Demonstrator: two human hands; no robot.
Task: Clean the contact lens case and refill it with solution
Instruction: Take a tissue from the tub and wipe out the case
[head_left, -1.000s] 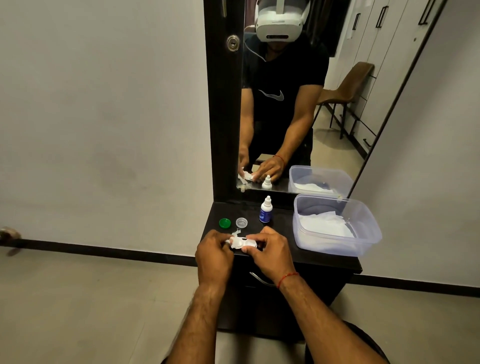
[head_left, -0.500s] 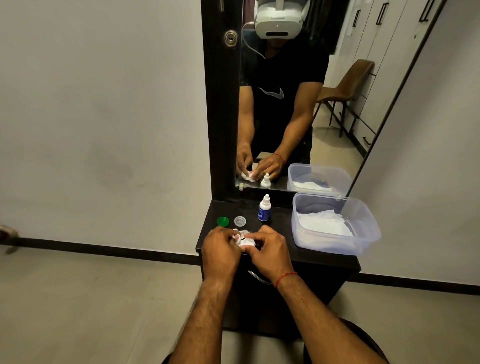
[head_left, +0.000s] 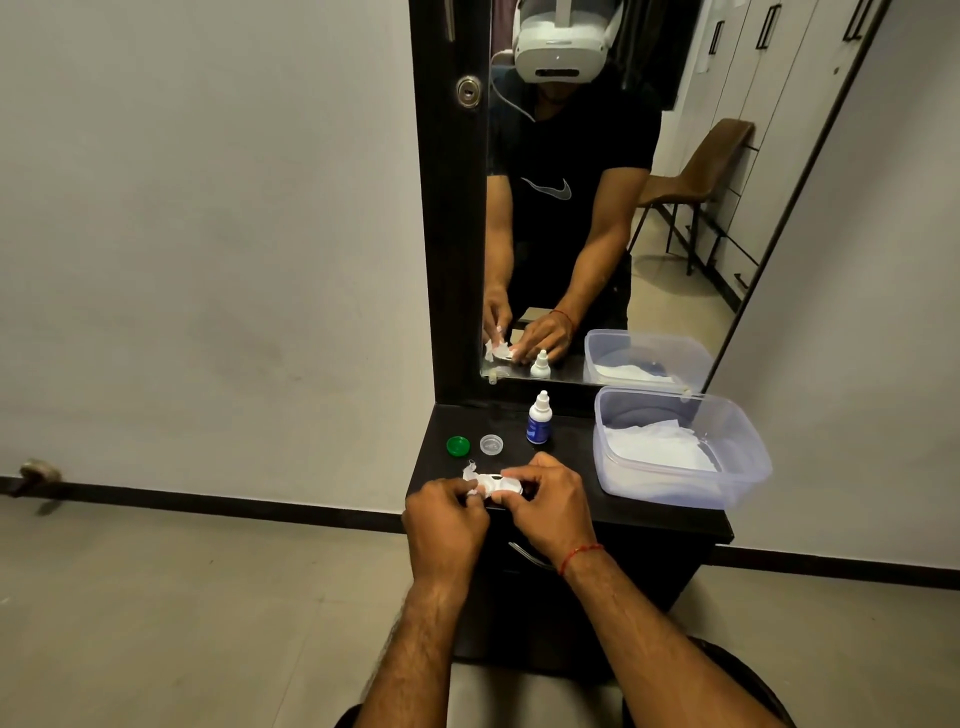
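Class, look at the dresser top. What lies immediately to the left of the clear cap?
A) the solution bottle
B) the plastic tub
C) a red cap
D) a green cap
D: the green cap lies just left of the clear cap, while the solution bottle and the plastic tub stand to its right.

Tabletop (head_left: 571, 457) tight: plastic tub (head_left: 737, 415) takes the whole right side; bottle (head_left: 539, 427) upright at rear-centre, green cap (head_left: 457, 446) & clear cap (head_left: 491, 445) side by side to its left. Left hand (head_left: 447, 525) w/ tissue (head_left: 469, 474) & right hand (head_left: 548, 501) w/ lens case (head_left: 492, 480) block front-centre. Free: strip btwn bottle & tub.
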